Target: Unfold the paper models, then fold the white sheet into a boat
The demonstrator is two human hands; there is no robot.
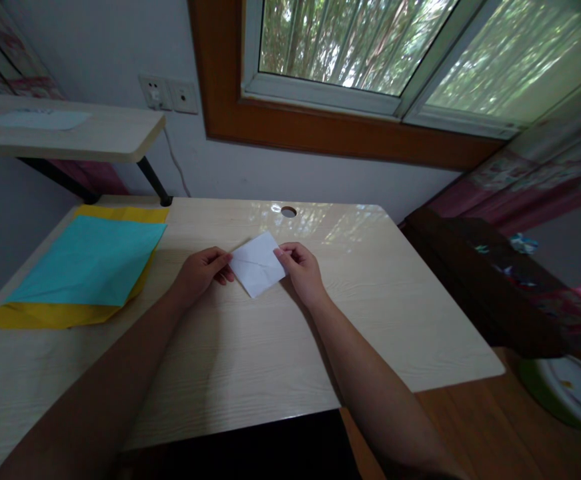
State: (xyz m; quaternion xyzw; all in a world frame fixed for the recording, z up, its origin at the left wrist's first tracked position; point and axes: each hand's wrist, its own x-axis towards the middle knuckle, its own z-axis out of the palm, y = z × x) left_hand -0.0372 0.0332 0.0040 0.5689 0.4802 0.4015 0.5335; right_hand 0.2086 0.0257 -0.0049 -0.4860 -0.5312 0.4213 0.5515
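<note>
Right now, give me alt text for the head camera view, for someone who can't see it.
Two hands, left and right, pinch a folded white paper by opposite corners over a pale wooden desk. Teal and yellow sheets lie stacked at the left, under a window.

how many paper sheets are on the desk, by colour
white: 1, folded white paper pinched between left hand and right hand
teal: 1, teal sheet
yellow: 1, yellow sheet under the teal one
total: 3
</note>
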